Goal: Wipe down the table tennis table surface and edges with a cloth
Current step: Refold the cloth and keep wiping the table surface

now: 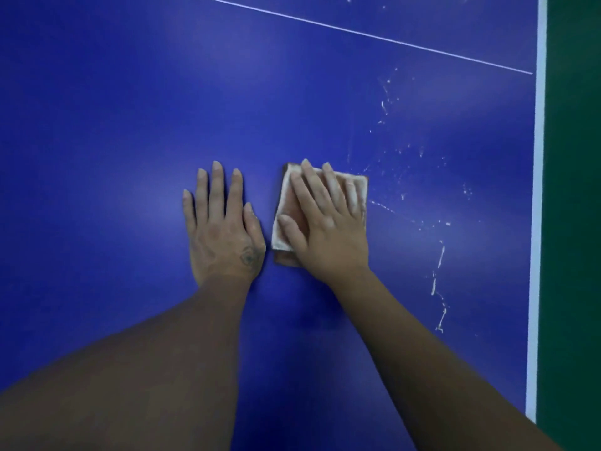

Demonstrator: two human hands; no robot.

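The blue table tennis table (113, 125) fills the head view. My right hand (328, 229) lies flat on a folded, pale orange cloth (286, 206), pressing it onto the surface near the middle. Most of the cloth is covered by the fingers and palm. My left hand (221, 229) rests flat on the bare blue top just left of the cloth, fingers apart, holding nothing. White smears and specks (439, 265) are scattered on the surface to the right of the cloth.
A thin white centre line (357, 32) runs diagonally across the top. The table's white edge stripe (538, 190) runs down the right side, with green floor (572, 222) beyond it.
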